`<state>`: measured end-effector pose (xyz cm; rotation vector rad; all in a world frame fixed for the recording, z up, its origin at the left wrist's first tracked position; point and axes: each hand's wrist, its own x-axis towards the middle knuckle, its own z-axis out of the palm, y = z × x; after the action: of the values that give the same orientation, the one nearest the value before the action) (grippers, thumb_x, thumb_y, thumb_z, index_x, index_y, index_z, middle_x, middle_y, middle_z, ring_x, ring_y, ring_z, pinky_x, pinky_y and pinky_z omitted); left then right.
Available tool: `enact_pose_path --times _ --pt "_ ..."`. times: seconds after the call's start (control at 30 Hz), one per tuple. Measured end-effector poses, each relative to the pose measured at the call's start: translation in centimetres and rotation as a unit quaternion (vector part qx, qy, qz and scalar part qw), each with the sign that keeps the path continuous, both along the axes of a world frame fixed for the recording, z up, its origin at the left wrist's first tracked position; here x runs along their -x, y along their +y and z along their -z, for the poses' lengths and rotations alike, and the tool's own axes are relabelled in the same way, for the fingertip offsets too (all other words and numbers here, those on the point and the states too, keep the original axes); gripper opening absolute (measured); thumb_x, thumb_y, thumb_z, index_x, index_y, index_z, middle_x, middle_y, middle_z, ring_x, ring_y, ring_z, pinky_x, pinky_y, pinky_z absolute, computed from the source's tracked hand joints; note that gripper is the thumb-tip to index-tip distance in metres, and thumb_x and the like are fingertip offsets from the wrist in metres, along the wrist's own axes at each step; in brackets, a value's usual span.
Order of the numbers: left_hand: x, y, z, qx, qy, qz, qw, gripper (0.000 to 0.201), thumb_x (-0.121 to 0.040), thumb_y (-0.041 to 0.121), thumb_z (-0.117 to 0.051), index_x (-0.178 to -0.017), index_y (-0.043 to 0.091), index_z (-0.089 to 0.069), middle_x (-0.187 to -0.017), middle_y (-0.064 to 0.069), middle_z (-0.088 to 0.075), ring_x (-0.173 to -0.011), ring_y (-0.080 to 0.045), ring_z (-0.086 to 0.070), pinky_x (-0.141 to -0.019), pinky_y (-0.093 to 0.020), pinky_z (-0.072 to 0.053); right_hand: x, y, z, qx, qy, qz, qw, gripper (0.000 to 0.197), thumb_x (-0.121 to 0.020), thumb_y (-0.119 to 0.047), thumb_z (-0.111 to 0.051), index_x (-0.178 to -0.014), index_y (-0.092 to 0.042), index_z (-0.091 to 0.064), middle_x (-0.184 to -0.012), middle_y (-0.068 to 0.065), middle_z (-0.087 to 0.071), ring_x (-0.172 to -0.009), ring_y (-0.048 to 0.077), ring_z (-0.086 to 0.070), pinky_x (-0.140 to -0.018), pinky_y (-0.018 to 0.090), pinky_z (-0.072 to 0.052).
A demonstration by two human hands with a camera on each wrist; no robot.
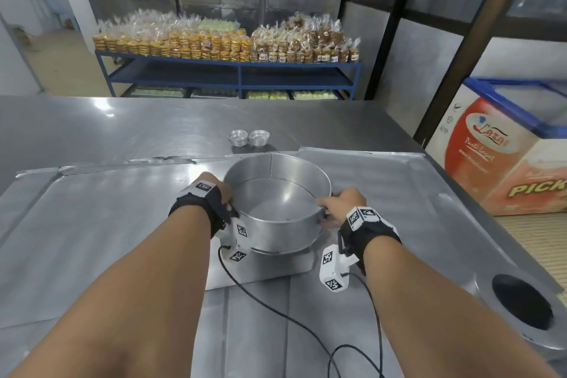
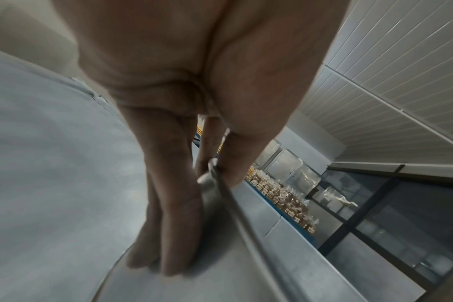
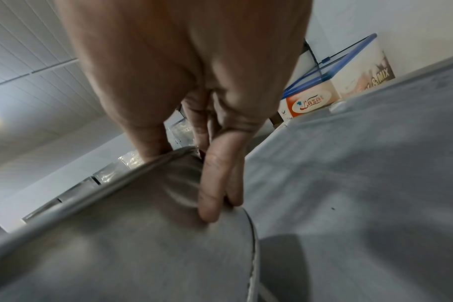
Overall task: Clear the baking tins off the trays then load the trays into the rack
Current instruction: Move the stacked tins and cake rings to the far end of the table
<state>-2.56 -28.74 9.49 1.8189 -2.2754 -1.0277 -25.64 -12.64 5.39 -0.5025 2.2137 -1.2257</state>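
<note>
1. Presently gripping the round baking tin [image 1: 277, 209] at opposite sides of its rim: left hand [image 1: 219, 192] with thumb hooked over the edge and fingers [image 2: 168, 214] lying down the outer wall; right hand [image 1: 340, 204] likewise, thumb on the rim, fingers [image 3: 215, 183] pressed along the wall.
2. Sitting over the middle of the near tray [image 1: 92, 239], close to its far raised edge; whether lifted or resting, not being made plain.
3. Lying side by side on the counter [image 1: 92, 126]: that tray and a second tray [image 1: 383, 181] to its right, rims meeting behind the tin.
4. Standing well beyond the trays, on bare counter: two stacks of small tins [image 1: 248, 137], touching or nearly so.
5. Leaving open steel to the left and far side; closing in on the right with the counter's edge and a chest freezer [image 1: 497, 147] just past it.
6. Cutting off at the lower right: a dark round opening [image 1: 521, 301], only partly showing.
7. Blurring heavily in both wrist views; tin's underside hidden throughout.
</note>
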Motion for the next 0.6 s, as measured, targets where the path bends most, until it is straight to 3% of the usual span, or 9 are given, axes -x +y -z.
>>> enact_pose_path --times 0.03,0.1,0.17,0.27,0.37,0.5,0.6 --pt "1.2 -0.3 -0.2 -0.006 0.012 -0.008 1.0 0.032 -0.068 0.021 -0.086 -0.095 0.007 -0.077 -0.096 -0.009 -0.075 -0.091 -0.026 -0.072 -0.082 -0.034 -0.06 0.7 -0.3 -0.6 0.007 -0.012 0.003 1.0 0.033 -0.039 -0.026 -0.082 -0.066 -0.009 -0.075 -0.068 0.011 -0.074 -0.069 0.032 -0.074 -0.066 0.048 -0.062" --pt "3.8 -1.5 -0.3 -0.025 0.024 -0.027 0.999 0.029 -0.057 0.019 -0.089 -0.081 0.007 -0.078 -0.079 -0.006 -0.077 -0.078 -0.023 -0.073 -0.075 -0.033 -0.061 2.0 -0.7 -2.4 0.019 -0.04 0.001 0.999 0.029 -0.047 -0.014 -0.087 -0.071 -0.003 -0.073 -0.077 0.016 -0.073 -0.073 0.035 -0.073 -0.063 0.051 -0.062" --pt "6.3 -2.6 -0.1 -0.039 0.07 -0.061 0.995 0.018 -0.059 0.01 -0.079 -0.076 0.005 -0.076 -0.065 -0.008 -0.074 -0.064 -0.024 -0.072 -0.069 -0.033 -0.061 3.9 -1.5 -3.3 0.027 -0.061 0.0 0.998 0.03 -0.056 0.002 -0.086 -0.081 0.004 -0.07 -0.077 0.02 -0.07 -0.071 0.036 -0.071 -0.06 0.053 -0.061" --pt "10.2 -3.6 -0.2 -0.048 0.162 -0.111 0.979 0.023 -0.067 -0.002 -0.061 -0.087 0.0 -0.072 -0.071 -0.016 -0.074 -0.061 -0.031 -0.073 -0.068 -0.043 -0.062 7.7 -3.6 -3.5 0.036 -0.055 -0.003 0.998 0.032 -0.051 0.002 -0.083 -0.079 0.001 -0.07 -0.076 0.017 -0.074 -0.066 0.033 -0.074 -0.062 0.051 -0.062" --pt "14.3 -4.6 -0.3 -0.009 0.202 -0.135 0.97 0.022 -0.079 -0.005 -0.055 -0.089 0.007 -0.07 -0.084 -0.013 -0.072 -0.054 -0.028 -0.07 -0.044 -0.029 -0.058 12.2 -6.6 -2.4 0.051 -0.018 0.017 0.998 0.025 -0.05 -0.003 -0.081 -0.072 -0.009 -0.071 -0.075 0.007 -0.076 -0.066 0.028 -0.074 -0.064 0.047 -0.063" --pt "19.6 -7.9 0.7 0.039 0.217 -0.141 0.965 0.023 -0.078 0.003 -0.056 -0.093 0.014 -0.07 -0.088 -0.008 -0.07 -0.074 -0.028 -0.07 -0.062 -0.025 -0.055 17.1 -10.6 -1.5 0.083 -0.004 0.021 0.996 0.029 -0.052 0.0 -0.08 -0.073 -0.017 -0.071 -0.079 0.004 -0.076 -0.072 0.028 -0.074 -0.066 0.047 -0.063" --pt "23.1 -11.8 2.3 0.055 0.229 -0.149 0.96 0.034 -0.066 0.014 -0.059 -0.097 0.019 -0.071 -0.075 -0.001 -0.071 -0.081 -0.027 -0.07 -0.078 -0.034 -0.06 20.5 -13.8 -1.0 0.113 -0.008 0.015 0.993 0.03 -0.054 0.005 -0.076 -0.078 -0.013 -0.072 -0.078 0.006 -0.076 -0.073 0.03 -0.074 -0.062 0.049 -0.062"
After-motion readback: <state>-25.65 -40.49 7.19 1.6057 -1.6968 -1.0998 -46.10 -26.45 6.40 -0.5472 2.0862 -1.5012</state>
